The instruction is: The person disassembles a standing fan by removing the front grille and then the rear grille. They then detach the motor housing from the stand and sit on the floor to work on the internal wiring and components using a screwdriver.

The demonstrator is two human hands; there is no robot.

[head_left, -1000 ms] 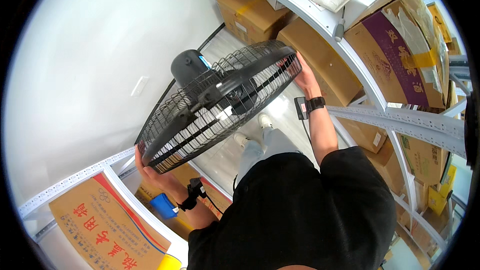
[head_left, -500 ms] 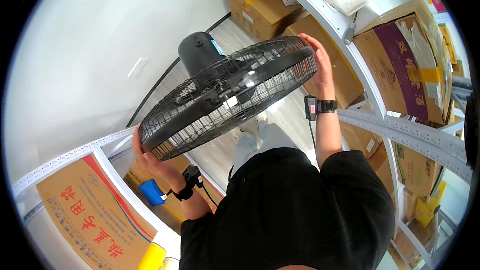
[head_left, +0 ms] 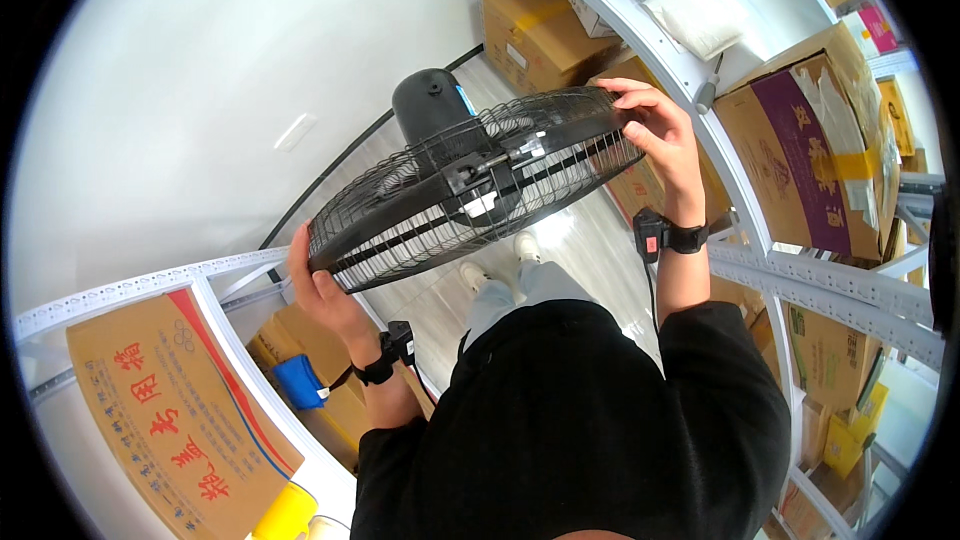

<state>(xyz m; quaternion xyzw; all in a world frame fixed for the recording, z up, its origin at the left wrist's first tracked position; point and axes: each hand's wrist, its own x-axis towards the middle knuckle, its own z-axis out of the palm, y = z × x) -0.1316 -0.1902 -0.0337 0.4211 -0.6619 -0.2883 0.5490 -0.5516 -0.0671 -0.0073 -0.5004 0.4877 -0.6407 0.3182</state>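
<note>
Carton [head_left: 175,420] with red print, lower left of the frame; blue pouch [head_left: 299,382] to its right. Left hand [head_left: 333,302], left of centre, grips the left edge of a black fan [head_left: 470,178], tilted, upper centre. Right hand [head_left: 668,140], right of centre, grips the opposite edge. Screwdriver [head_left: 706,94] at a shelf [head_left: 640,30] edge, upper right.

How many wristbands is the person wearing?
2: the left wristband and the right wristband, one on each wrist, below the left hand and right hand holding the fan. Both wrists show, so none seems hidden.
</note>
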